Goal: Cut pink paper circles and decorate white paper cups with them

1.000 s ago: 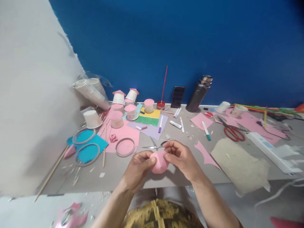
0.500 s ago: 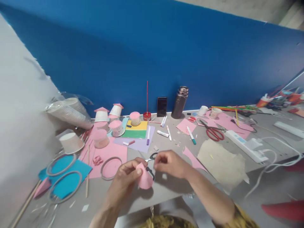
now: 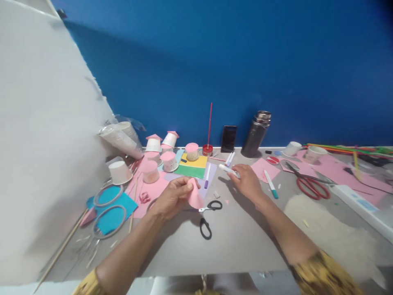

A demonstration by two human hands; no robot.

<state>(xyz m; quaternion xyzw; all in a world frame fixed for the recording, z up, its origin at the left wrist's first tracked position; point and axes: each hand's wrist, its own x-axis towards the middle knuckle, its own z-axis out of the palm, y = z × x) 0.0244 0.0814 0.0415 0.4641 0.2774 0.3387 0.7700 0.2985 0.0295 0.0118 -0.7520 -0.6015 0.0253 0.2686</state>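
Observation:
A pink paper cone is pinched in my left hand, above the middle of the table. My right hand is farther forward, its thumb and fingers closed around the near end of a white marker-like tube. What is printed on that tube is too small to read. Black-handled scissors lie partly open on the table just beyond the cone, blades partly hidden behind it. To the right of my right hand lies a white marker with a teal cap.
Pink-topped paper cups cluster at the back left, near bagged cups. Grey rings rest on blue sheets at left. A dark flask and a phone stand by the wall. Red-handled scissors and a power strip are at right.
My right hand has moved forward from beside the black scissors and taken hold of the white tube. My left hand still holds the cone, now farther from the scissors' handles. The view has shifted left.

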